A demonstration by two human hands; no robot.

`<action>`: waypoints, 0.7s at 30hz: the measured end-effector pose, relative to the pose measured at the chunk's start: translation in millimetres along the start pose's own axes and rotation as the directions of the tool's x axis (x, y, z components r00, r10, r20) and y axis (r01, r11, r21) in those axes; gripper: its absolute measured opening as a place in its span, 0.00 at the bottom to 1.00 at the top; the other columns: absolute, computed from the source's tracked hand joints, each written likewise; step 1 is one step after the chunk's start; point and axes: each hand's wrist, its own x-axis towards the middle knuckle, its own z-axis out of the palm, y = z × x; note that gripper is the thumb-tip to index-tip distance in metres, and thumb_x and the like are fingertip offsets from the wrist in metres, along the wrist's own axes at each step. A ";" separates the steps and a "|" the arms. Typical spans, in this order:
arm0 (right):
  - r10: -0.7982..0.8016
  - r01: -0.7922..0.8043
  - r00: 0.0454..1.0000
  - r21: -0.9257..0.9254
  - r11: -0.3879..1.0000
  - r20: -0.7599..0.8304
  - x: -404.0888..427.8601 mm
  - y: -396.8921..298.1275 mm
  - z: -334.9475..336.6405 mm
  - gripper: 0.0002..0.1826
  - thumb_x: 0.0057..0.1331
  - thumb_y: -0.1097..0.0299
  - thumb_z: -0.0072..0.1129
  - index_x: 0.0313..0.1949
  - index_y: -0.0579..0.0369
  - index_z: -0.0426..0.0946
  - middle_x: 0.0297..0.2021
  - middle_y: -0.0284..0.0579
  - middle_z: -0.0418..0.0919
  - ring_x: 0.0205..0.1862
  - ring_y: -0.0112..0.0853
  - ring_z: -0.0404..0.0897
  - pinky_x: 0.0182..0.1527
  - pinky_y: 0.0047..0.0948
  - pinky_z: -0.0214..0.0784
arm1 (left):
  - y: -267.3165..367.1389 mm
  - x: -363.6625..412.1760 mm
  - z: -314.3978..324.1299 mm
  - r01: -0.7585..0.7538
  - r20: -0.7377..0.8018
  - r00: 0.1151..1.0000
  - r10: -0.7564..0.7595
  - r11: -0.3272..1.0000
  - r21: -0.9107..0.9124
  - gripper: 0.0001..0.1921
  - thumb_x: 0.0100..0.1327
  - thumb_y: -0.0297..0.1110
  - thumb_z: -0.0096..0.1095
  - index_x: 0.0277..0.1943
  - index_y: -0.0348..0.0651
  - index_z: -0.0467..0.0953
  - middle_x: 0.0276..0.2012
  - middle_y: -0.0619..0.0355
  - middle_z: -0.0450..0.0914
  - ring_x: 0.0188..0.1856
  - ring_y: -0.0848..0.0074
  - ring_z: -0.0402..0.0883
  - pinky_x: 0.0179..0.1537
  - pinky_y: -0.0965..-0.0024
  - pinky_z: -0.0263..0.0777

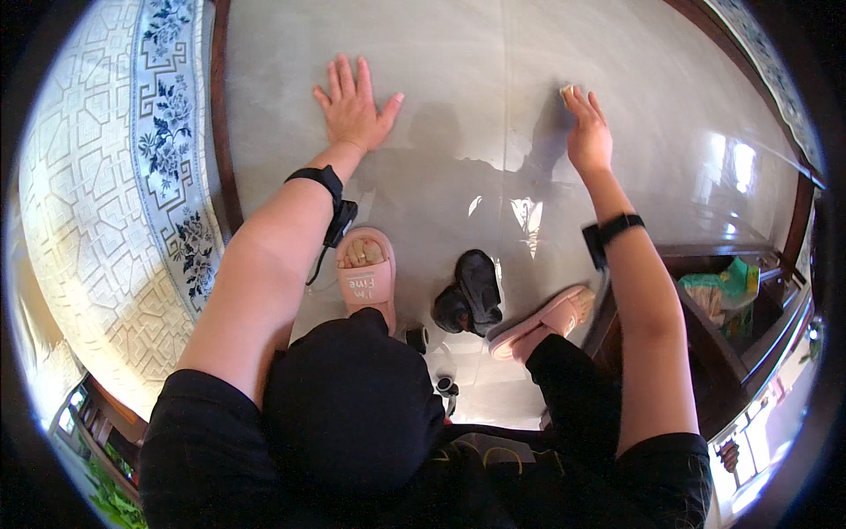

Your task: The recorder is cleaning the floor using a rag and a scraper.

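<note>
My left hand lies flat on the glossy grey tiled floor, palm down with the fingers spread. My right hand is farther right, fingers together and pointing away from me. A small pale yellowish thing shows at its fingertips; what it is cannot be told, and the palm side is hidden. Each wrist wears a black strap with a small black device, the left one on a cable and the right one beside the forearm.
A patterned cream cover with a blue floral border hangs at the left. Pink slippers are on my feet, with black shoes between them. An open dark wooden compartment at the right holds a green package.
</note>
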 end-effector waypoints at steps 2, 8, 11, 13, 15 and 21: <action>0.308 -0.306 0.950 0.056 0.951 -0.049 5.5 10.4 20.7 0.31 0.57 0.83 0.43 0.60 0.44 0.69 0.65 0.36 0.64 0.66 0.41 0.62 0.65 0.35 0.59 | 3.5 3.6 4.3 0.020 0.028 0.999 -0.019 1.000 -0.017 0.47 0.62 0.69 0.40 0.72 0.42 0.42 0.73 0.42 0.38 0.74 0.51 0.34 0.66 0.35 0.31; -0.039 0.062 0.991 0.183 0.981 -0.129 -38.6 -81.6 74.7 0.34 0.51 0.87 0.44 0.59 0.46 0.70 0.64 0.39 0.65 0.68 0.37 0.60 0.68 0.38 0.53 | -10.5 10.0 -1.6 0.055 0.237 0.971 -0.034 0.995 -0.085 0.50 0.59 0.73 0.38 0.73 0.44 0.39 0.73 0.45 0.33 0.74 0.54 0.29 0.67 0.38 0.27; -0.214 0.214 0.977 0.188 0.959 -0.016 -81.5 -104.8 72.5 0.33 0.53 0.86 0.47 0.60 0.46 0.69 0.65 0.37 0.64 0.68 0.35 0.59 0.70 0.35 0.52 | -26.1 8.7 -18.9 0.027 0.305 0.952 0.029 0.984 -0.178 0.47 0.61 0.71 0.38 0.73 0.47 0.40 0.73 0.44 0.31 0.74 0.53 0.29 0.67 0.40 0.28; -0.281 0.269 0.959 0.191 0.944 0.041 -96.6 -106.9 67.1 0.32 0.56 0.83 0.49 0.61 0.46 0.67 0.65 0.35 0.63 0.69 0.33 0.58 0.70 0.33 0.52 | -20.6 -4.7 -25.0 -0.018 0.285 0.956 0.061 0.988 -0.153 0.45 0.62 0.68 0.40 0.73 0.48 0.42 0.73 0.43 0.32 0.74 0.52 0.29 0.67 0.40 0.29; -0.374 0.337 0.913 0.218 0.916 0.160 -107.8 -90.9 52.1 0.31 0.56 0.82 0.50 0.60 0.44 0.69 0.65 0.35 0.64 0.69 0.33 0.58 0.68 0.33 0.56 | -16.3 -25.1 -31.4 -0.061 0.270 0.958 0.095 0.989 -0.132 0.43 0.64 0.66 0.42 0.73 0.49 0.43 0.73 0.41 0.32 0.74 0.51 0.30 0.67 0.40 0.30; 0.435 -0.303 0.867 0.436 0.847 -0.243 -121.6 -18.8 22.9 0.32 0.53 0.87 0.40 0.58 0.50 0.70 0.60 0.48 0.69 0.64 0.40 0.66 0.64 0.35 0.60 | -27.6 -96.9 -46.9 -0.146 0.175 0.963 0.205 0.943 -0.300 0.38 0.67 0.54 0.49 0.71 0.42 0.48 0.71 0.34 0.39 0.73 0.47 0.38 0.68 0.45 0.38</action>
